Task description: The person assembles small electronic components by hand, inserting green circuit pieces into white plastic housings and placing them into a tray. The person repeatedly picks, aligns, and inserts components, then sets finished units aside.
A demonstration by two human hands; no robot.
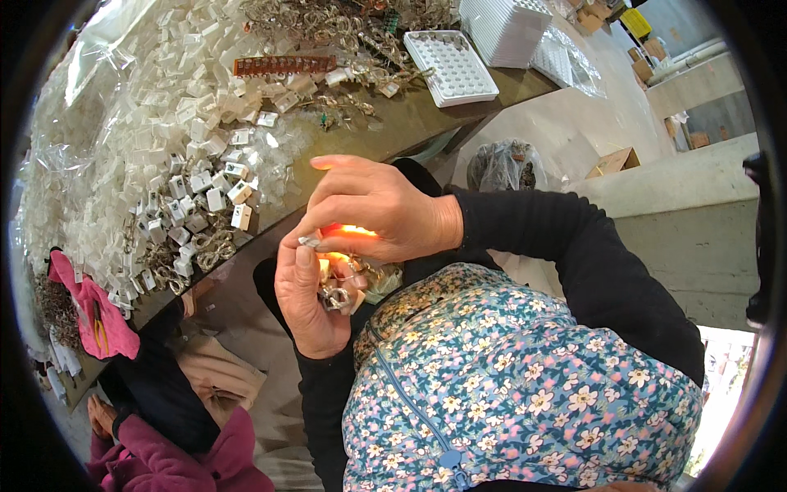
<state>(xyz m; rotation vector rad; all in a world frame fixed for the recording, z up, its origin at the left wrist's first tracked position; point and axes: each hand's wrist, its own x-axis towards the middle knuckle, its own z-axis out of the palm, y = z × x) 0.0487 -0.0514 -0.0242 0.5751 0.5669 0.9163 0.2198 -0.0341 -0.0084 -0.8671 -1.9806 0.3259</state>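
My hands meet in front of my body, just off the table's edge. My left hand [305, 307] cups several shiny metal pieces [334, 297] that look like chain links. Its thumb and finger are pressed on a small whitish piece [309, 241] whose kind I cannot make out. Over it comes my right hand [379, 209], thumb and forefinger pinching at the same small piece, its other fingers stretched. Orange light glows between the palms. Nearest to the hands on the table lie small white box-like plastic pieces [216, 200] and tangled metal loops [215, 248].
A large heap of translucent plastic pieces [180, 74] covers the table's left. A brown strip [283, 66], a white pocketed tray [452, 70] and stacked trays [504, 29] lie farther back. Pliers [100, 328] rest on pink cloth [119, 332]. Another person's magenta sleeve [160, 447] is lower left.
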